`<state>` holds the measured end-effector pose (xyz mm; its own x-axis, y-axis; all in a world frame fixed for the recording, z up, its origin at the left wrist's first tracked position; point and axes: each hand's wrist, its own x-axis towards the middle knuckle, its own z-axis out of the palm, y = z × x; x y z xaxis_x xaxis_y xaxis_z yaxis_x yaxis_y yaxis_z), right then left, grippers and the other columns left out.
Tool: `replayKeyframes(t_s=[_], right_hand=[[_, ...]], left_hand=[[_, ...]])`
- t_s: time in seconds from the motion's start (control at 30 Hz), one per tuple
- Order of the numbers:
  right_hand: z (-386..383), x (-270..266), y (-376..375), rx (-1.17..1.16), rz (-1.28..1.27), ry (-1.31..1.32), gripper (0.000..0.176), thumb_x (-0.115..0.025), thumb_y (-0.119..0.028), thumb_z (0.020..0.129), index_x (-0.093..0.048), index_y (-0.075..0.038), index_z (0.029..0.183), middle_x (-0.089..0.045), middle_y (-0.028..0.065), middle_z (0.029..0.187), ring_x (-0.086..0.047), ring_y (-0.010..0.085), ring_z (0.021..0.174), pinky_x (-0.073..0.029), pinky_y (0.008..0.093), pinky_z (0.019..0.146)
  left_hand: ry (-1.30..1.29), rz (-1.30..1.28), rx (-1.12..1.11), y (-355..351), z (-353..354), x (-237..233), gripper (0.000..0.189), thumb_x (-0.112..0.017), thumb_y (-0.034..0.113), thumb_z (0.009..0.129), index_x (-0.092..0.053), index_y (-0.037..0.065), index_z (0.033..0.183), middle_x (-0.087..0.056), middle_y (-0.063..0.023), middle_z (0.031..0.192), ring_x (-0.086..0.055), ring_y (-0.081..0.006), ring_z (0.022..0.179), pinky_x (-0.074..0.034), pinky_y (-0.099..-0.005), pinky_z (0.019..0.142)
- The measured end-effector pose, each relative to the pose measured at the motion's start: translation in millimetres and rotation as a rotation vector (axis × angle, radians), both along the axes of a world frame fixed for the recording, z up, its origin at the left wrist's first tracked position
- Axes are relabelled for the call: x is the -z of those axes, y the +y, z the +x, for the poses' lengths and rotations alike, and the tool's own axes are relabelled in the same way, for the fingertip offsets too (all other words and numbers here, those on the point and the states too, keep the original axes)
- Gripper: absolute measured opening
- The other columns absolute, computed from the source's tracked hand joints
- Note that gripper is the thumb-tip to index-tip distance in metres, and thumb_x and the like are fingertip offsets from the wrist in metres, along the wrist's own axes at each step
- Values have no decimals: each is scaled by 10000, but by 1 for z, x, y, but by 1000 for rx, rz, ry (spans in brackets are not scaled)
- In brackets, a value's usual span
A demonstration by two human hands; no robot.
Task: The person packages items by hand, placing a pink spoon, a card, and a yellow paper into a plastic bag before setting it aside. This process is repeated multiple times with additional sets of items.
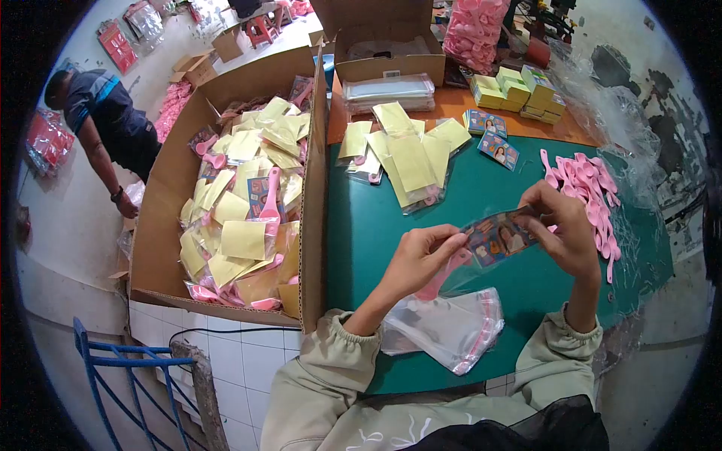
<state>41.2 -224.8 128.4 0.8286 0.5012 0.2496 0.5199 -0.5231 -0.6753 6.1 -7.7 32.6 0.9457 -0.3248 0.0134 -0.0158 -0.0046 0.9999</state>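
Note:
My left hand [418, 259] pinches a clear plastic bag and a pink measuring spoon [442, 279] at its left end. At the other end, my right hand [565, 225] has thumb and fingers closed on a printed card [498, 239], which overlaps the bag. Both hands are over the green table [361, 259]. Just below them lies a stack of clear plastic bags [451, 327] with a reddish strip along one edge. A pile of pink spoons [590, 188] is beside my right hand.
On the left stands a big cardboard box [314, 218] full of bagged spoons with yellow-backed cards. Packed bags [410, 161], loose printed cards [496, 149] and card stacks [519, 90] lie across the back. A person [105, 113] bends at far left; a blue metal frame [135, 353] stands lower left.

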Motion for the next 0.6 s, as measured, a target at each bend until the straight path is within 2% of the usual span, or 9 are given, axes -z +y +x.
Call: replayKeyframes(t_s=[0.1, 0.17, 0.2, 0.3, 0.33, 0.43, 0.53, 0.6], right_hand=[[3, 3, 0, -146, -54, 133, 180, -670, -79, 771, -512, -23, 838, -534, 56, 663, -501, 125, 579, -410, 258, 524], [7, 15, 1, -240, -68, 240, 233, -700, -141, 765, -509, -20, 826, -504, 68, 645, -481, 132, 575, -406, 265, 522], [8, 18, 1, -310, -171, 203, 287, -713, -217, 765, -521, -17, 838, -511, 90, 664, -484, 147, 591, -401, 275, 534], [3, 50, 2, -327, -35, 253, 317, -714, -264, 766, -537, -16, 853, -512, 106, 671, -478, 169, 589, -396, 278, 543], [4, 61, 0, -303, 0, 190, 297, -716, -231, 763, -546, -12, 871, -541, 81, 680, -495, 149, 607, -404, 272, 561], [2, 72, 1, -243, 154, 399, 254, -723, -166, 742, -549, -10, 840, -550, 29, 678, -499, 100, 625, -402, 255, 561], [7, 79, -8, -255, 93, 578, 207, -720, -100, 726, -535, -14, 762, -539, -22, 675, -488, 53, 633, -393, 229, 554], [11, 81, -12, -154, 190, 568, 214, -715, -81, 725, -508, -33, 702, -516, -29, 652, -470, 40, 616, -381, 217, 544]], left_hand=[[-57, -22, 19, -5, -5, -9, 237, -559, 183, 907, -640, -34, 955, -679, -75, 767, -626, -66, 733, -484, -225, 626], [-105, -68, 28, -11, -6, -3, 244, -575, 187, 896, -606, -14, 1032, -680, -95, 753, -646, -113, 706, -486, -253, 617], [-132, -92, 32, -12, -6, -1, 263, -583, 188, 890, -589, -4, 1070, -680, -105, 745, -656, -136, 692, -488, -267, 613], [-191, 209, 9, -9, -9, -15, 385, -583, 189, 893, -465, 55, 1234, -688, -131, 798, -677, -189, 793, -498, -296, 662], [-221, 222, 1, -10, -7, -9, 503, -617, 208, 865, -378, 114, 1299, -677, -169, 785, -682, -270, 761, -502, -339, 635], [-223, 367, -64, -12, -8, -5, 528, -644, 234, 846, -383, 106, 1285, -678, -175, 797, -679, -284, 737, -500, -334, 619], [-160, 312, 14, -7, -9, -5, 571, -667, 266, 829, -378, 107, 1295, -671, -150, 740, -672, -224, 670, -492, -310, 597], [-65, 321, 137, 7, -5, -9, 583, -672, 256, 828, -371, 105, 1304, -660, -112, 722, -643, -169, 647, -490, -293, 592]])
